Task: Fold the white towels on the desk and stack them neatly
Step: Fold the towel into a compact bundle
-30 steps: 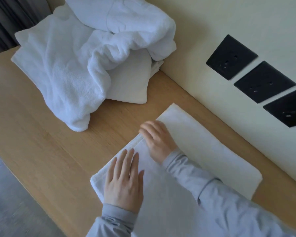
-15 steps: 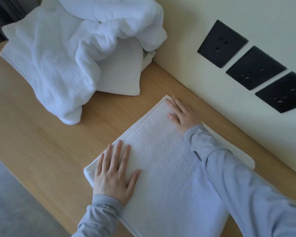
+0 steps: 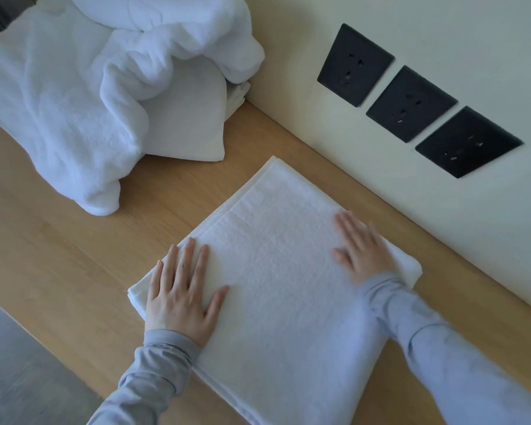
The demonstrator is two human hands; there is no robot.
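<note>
Towel [image 3: 276,256], folded into a flat rectangle, lies on the wooden desk [image 3: 59,256] in front of me, its far edge near the wall [image 3: 442,225] and its stitched hem running along the upper left side. My left hand [image 3: 181,297] lies flat on the near left corner of it, fingers straight and slightly spread, thumb out to the side, pressing down and gripping nothing. My right hand [image 3: 364,248] rests flat on the right part of the towel, close to the folded edge by the wall, fingers stretched out and together; it is a bit blurred, but it holds nothing either. Both of my grey sleeves [image 3: 442,357] reach in from the bottom. Further back on the desk, well apart from the folded towel, sits a crumpled pile of white towels [image 3: 74,102], draped partly over a flatter folded piece [image 3: 190,127]. Three black sockets [image 3: 410,102] sit in a row on the wall.
</note>
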